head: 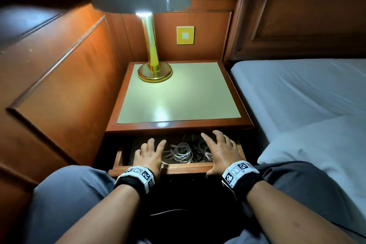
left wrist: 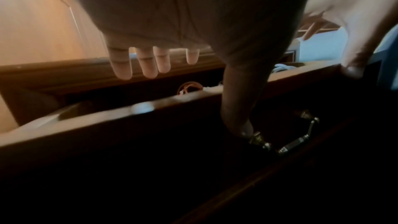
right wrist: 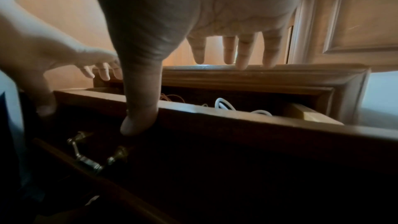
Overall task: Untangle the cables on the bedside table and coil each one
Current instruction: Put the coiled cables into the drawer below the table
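A tangle of white and grey cables (head: 181, 151) lies in the pulled-out drawer (head: 184, 169) of the bedside table (head: 178, 93). My left hand (head: 150, 153) is spread over the drawer's left half and my right hand (head: 219, 149) over its right half, with the fingers straight. Neither hand holds a cable. In the left wrist view my left hand (left wrist: 183, 77) shows straight fingers (left wrist: 148, 64) above the drawer, with the thumb down its front. In the right wrist view my right hand (right wrist: 189, 88) has its thumb over the drawer's front edge, with white cable loops (right wrist: 224, 104) behind.
A brass lamp (head: 153, 65) stands at the table's back left. A metal pull handle (left wrist: 298, 136) hangs on the drawer front. A bed with white sheets (head: 297, 95) is to the right and wooden panelling (head: 59, 85) to the left. My knees flank the drawer.
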The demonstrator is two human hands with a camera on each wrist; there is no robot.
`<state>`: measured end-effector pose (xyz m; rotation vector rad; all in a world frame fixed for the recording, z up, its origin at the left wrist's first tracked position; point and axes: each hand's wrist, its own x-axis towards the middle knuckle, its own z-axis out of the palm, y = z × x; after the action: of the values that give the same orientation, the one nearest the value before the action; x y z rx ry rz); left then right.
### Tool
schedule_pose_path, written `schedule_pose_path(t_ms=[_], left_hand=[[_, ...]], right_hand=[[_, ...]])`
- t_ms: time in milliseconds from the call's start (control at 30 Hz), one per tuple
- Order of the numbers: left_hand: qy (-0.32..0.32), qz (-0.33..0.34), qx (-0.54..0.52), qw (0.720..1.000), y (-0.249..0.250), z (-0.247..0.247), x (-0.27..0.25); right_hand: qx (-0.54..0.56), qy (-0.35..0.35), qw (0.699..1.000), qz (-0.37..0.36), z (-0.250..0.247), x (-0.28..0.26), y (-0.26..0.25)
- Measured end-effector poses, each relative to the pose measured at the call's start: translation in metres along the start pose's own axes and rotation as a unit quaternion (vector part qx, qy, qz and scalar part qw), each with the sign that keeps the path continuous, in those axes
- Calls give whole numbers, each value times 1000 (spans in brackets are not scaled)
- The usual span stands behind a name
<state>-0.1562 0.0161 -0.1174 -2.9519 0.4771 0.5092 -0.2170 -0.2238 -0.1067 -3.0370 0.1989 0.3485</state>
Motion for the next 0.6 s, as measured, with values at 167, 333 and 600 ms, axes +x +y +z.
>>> schedule_pose_path(t_ms=[167,333,600], left_hand=[[57,-21,-55,997,-3,-3,16],[63,-42,-43,996,-14,-13,41],[159,-34,6,987,-11,-20,71]], right_hand=[[21,35,999,29,2,14,10],[-5,40,999,17,0,39,10],[-31,118,992,31,-8,67,-5]])
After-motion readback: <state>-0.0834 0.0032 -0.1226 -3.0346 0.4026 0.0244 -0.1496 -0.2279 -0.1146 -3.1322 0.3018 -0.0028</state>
